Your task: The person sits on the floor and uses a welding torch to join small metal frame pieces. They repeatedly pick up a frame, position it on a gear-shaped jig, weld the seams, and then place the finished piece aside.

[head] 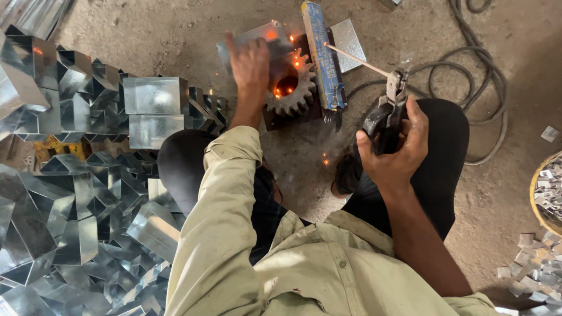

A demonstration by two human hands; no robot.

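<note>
Dirt floor (175,29): shiny folded sheet-metal box (257,44) under sparks.

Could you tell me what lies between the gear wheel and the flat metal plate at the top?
In the head view, a blue bar stands between the gear wheel and the plate.

One toothed gear (291,88) lies just beyond the left hand (250,63), one blue bar (322,55) beside it. One electrode holder (387,117) with one welding rod (357,59) sits in the right hand (391,153). Folded sheet-metal boxes (88,175), too many to count, crowd the floor left of the left hand.
</note>
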